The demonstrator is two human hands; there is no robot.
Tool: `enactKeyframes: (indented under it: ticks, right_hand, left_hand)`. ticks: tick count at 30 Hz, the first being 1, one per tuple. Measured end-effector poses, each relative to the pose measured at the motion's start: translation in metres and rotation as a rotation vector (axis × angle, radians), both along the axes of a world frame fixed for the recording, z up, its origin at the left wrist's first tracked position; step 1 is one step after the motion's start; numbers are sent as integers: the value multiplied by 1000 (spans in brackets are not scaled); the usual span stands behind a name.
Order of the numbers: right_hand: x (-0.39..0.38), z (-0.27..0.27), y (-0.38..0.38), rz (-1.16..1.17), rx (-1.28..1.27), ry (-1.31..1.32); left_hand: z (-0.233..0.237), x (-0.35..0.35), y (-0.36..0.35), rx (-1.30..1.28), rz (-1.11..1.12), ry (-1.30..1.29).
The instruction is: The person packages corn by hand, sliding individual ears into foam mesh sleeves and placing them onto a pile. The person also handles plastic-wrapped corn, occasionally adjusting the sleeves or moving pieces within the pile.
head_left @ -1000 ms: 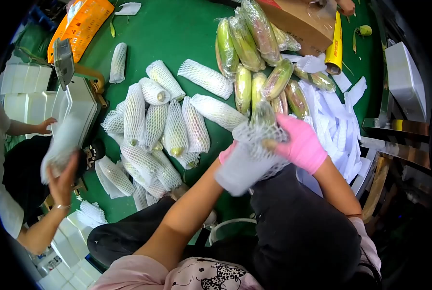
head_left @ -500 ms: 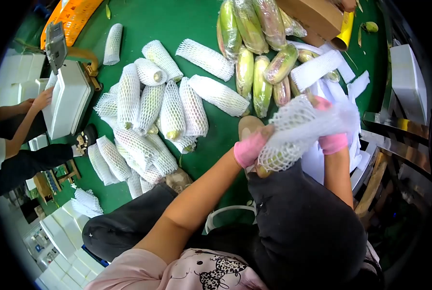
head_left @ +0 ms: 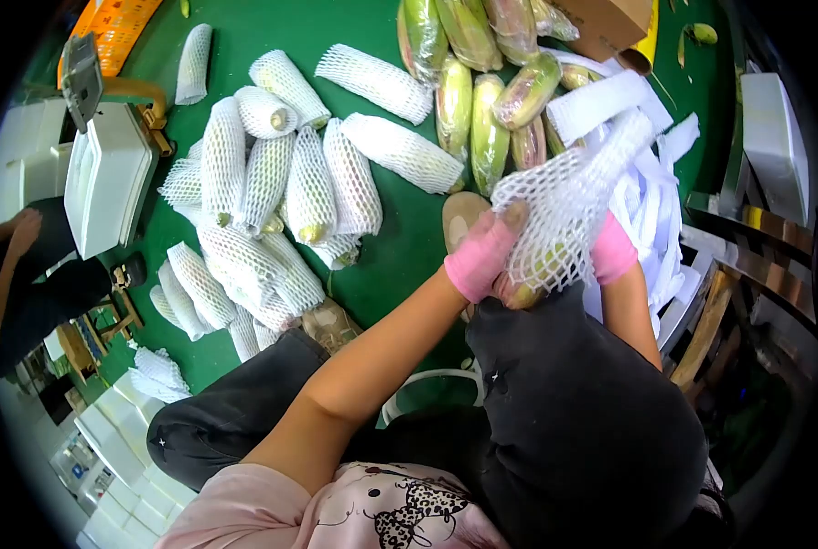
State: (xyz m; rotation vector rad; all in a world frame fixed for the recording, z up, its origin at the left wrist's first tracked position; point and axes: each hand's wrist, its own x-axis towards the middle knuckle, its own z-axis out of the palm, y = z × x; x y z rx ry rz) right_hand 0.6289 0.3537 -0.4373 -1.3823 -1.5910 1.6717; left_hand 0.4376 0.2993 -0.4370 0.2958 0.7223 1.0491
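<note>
An ear of corn (head_left: 521, 295) in clear film sits partly inside a white foam net sleeve (head_left: 555, 206), above my right knee. The sleeve's narrow free end sticks up toward the upper right. My left hand (head_left: 484, 249), in a pink glove with bare fingertips, is closed on the sleeved corn from the left, thumb on the mesh. My right hand (head_left: 614, 249), also pink-gloved, is at the right side of the sleeve; its fingers are hidden behind the mesh. Film-wrapped corn ears (head_left: 489, 133) lie just beyond my hands.
Several sleeved corn ears (head_left: 267, 183) are heaped on the green floor (head_left: 409, 252) at left. Loose foam sleeves (head_left: 651, 206) pile up at right. A cardboard box (head_left: 606, 27) stands at the back. Another person's hand (head_left: 25, 229) shows at far left beside a white foam box (head_left: 107, 183).
The sleeve's loose end has swung from the right to pointing up, and the mesh is spread wider. My right hand has dropped lower behind it. At left, the other person's hands have left the white box.
</note>
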Motion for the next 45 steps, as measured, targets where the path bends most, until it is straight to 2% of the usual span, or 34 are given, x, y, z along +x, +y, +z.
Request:
enactKeyframes:
  ticks: [3,4,6,8,9,11,12,15,16,19,20,21,22,23,24,25,26,27,29,30,33,34,35,37,38,39,40,41,43,45]
  right_hand:
    - [11,-31,15,-320,-609,746]
    - [20,-51,15,-246,-545,711]
    - [10,-65,-9,-257,-745,1186]
    - [5,-67,-16,-219,-731,1253]
    - [3,-68,-20,-199,-725,1286]
    - [13,-47,-21,-223,-807,1121]
    - [12,-23,-22,-81,-512,765]
    - [23,-17,-29,-180,-465,628]
    - [25,-12,-28,-295,-670,775]
    - [44,-17,-30,-354,-201,166]
    - [64,-19,-24,-411,-104,70]
    - [77,-17,-16,-461,-8,-26]
    - [65,13,-5,-572,-96,257]
    - [47,46,7,-673,-196,544]
    - [32,53,10,-554,-207,831]
    - [17,60,13,-410,-260,1102]
    - [1,64,13,-301,-317,1223]
    - [-17,66,6,-233,-371,1215]
    - [-49,61,-1,-184,-438,996]
    - [-62,58,-2,-144,-470,894]
    - [-76,46,-18,60,-545,608]
    - [-78,45,-23,128,-569,556]
    - [-78,43,-27,195,-593,509]
    - [-77,41,-32,307,-636,431]
    - [-72,40,-34,342,-643,405]
    - [-65,41,-36,346,-651,388]
    - [-55,42,-37,305,-644,384]
    - [-44,45,-39,227,-627,374]
    - [-31,54,-42,-60,-525,336]
    - [-8,34,-52,-301,-309,131]
  left_hand:
    - [17,3,-1,31,133,-96]
    - [31,2,-1,-79,215,-300]
    - [25,4,-19,330,255,336]
    - [17,2,-28,745,288,990]
    - [15,1,-31,689,276,872]
    - [13,2,-39,559,252,636]
    - [-2,4,-41,496,157,536]
    - [-27,13,-35,488,51,518]
    - [-30,15,-35,492,26,525]
    - [-23,15,-36,536,-22,591]
    - [14,6,-15,110,-136,-100]
    - [24,1,-14,202,-166,-1]
    - [30,-5,-16,289,-189,107]
    - [30,-5,-12,-85,-195,-277]
    - [30,-5,-9,-522,-95,-606]
    - [21,-3,-16,-146,-130,-393]
    - [22,-4,-18,181,-86,-149]
    - [23,-7,-19,-330,-163,-633]
    - [-8,-16,-25,-524,-201,-15]
    - [-17,-31,-31,-344,-352,552]
    - [-23,-53,-45,-80,298,1301]
    - [-25,-53,-45,-11,300,1025]
    - [-8,-49,-38,6,221,608]
    - [30,-35,-21,-157,156,328]
    - [24,-31,-18,-204,273,296]
    - [23,-31,-20,-216,333,499]
    - [16,-41,-28,-163,454,501]
    - [14,-62,-30,-155,504,634]
    - [28,-142,-34,-247,623,984]
    - [38,-227,-43,-369,851,1120]
